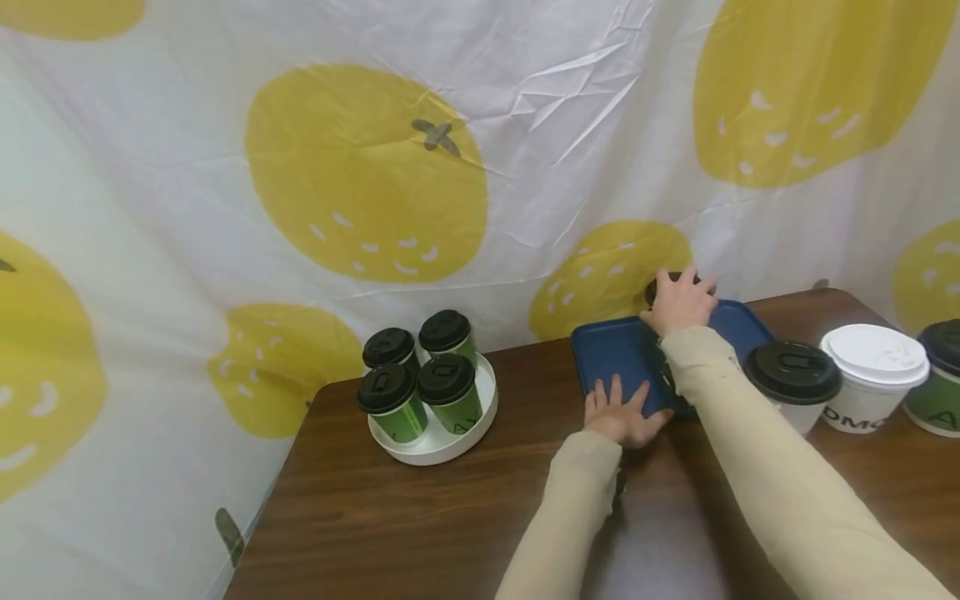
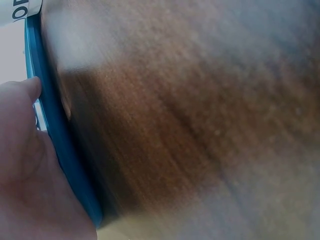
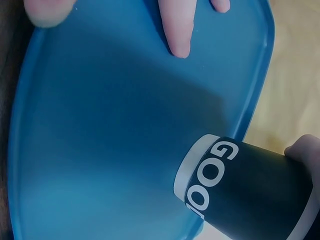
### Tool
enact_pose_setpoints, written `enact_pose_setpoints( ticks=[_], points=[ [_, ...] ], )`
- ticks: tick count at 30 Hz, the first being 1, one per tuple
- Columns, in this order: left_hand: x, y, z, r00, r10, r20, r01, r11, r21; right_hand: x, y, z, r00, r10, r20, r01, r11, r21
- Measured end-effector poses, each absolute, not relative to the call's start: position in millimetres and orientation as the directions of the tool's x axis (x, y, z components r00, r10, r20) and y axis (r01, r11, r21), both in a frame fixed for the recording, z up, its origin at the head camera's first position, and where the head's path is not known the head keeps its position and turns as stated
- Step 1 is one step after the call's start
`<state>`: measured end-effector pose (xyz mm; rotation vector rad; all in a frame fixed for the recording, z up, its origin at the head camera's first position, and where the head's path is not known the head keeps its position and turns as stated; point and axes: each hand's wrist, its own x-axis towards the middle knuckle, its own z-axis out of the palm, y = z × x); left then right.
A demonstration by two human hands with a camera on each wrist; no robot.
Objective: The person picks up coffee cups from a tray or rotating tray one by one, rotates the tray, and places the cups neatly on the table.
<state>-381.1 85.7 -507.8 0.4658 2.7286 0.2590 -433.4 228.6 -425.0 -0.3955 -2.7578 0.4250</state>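
Your right hand (image 1: 681, 302) curls its fingers round the dark cup (image 3: 240, 185), white-lettered with a white band at its base, at the far edge of the blue tray (image 1: 615, 350). Your left hand (image 1: 622, 417) spreads its fingers at the tray's near edge. Cloth (image 1: 510, 242) hangs close behind the tray; table (image 1: 525, 383) stretches left of it; white cups (image 1: 870, 392) crowd its right.

A dark cup (image 3: 245, 187) bears "GOO" plus a partly hidden letter, the white-lidded cup (image 1: 872, 383) apparently "DMO", the far-right green cup (image 1: 941, 400) "A", a green cup (image 1: 456, 408) in the white dish (image 1: 489, 400) "AY" — and, in the left wrist view, a cut-off white object (image 2: 7, 11) an "O".
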Motion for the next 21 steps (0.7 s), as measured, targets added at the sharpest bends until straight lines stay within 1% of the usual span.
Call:
enact_pose_setpoints(
  ticks=[21],
  points=[
    [-380.1, 86.1, -507.1, -0.886, 0.338, -0.317, 0.277, 0.935, 0.223, -426.7, 220.8, -427.0, -0.908, 0.311, 0.280, 0.215, 0.921, -0.325]
  ],
)
